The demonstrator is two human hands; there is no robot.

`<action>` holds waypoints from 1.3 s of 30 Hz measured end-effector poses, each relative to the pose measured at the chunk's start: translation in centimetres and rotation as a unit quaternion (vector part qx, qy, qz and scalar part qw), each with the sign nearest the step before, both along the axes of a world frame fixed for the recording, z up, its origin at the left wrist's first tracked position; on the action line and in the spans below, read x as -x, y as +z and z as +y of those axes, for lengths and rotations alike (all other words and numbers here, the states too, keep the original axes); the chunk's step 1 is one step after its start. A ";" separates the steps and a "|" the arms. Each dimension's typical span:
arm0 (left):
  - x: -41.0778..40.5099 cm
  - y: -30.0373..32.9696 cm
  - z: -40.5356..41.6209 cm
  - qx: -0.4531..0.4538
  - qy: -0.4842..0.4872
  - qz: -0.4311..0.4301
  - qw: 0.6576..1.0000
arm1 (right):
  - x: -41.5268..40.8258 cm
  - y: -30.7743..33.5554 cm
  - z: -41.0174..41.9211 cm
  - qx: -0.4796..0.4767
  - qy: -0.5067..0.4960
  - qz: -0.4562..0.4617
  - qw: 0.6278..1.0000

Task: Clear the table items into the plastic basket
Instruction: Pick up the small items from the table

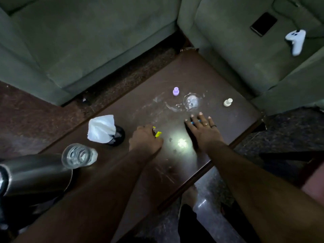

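My left hand [146, 139] is closed around a small yellow item [157, 133] on the dark wooden table [175, 72]. My right hand [203, 129] lies flat, fingers spread, over a blue item [193, 122] that shows between the fingers. Beyond the hands stand a purple bottle [175, 91], a white bottle [228, 102] and a clear glass dish [191, 102]. A black holder with white tissue [103, 130], a drinking glass [79, 155] and a steel flask [33, 174] sit to the left. No plastic basket is in view.
Green sofas [78, 41] border the table at the back and right. On the right sofa lie a black phone [263, 24] and a white controller [296, 41]. The table's near edge drops to dark floor [210, 195], where my foot shows.
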State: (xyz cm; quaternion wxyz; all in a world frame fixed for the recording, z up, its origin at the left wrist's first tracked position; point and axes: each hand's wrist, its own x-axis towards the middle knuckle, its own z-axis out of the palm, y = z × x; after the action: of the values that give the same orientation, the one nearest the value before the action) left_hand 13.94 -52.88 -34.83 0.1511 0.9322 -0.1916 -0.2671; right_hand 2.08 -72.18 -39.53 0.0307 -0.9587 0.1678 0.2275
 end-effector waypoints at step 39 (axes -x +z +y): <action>-11.9 1.4 -13.3 -0.005 -0.078 -0.109 0.991 | -5.9 3.2 -9.6 -0.122 -0.321 -0.234 0.909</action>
State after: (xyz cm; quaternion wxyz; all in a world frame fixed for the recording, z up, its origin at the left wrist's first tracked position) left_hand 25.88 -66.18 -33.44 0.1037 0.9386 -0.2778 -0.1762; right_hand 7.96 -81.82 -36.38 0.2577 -0.8674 0.4255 -0.0072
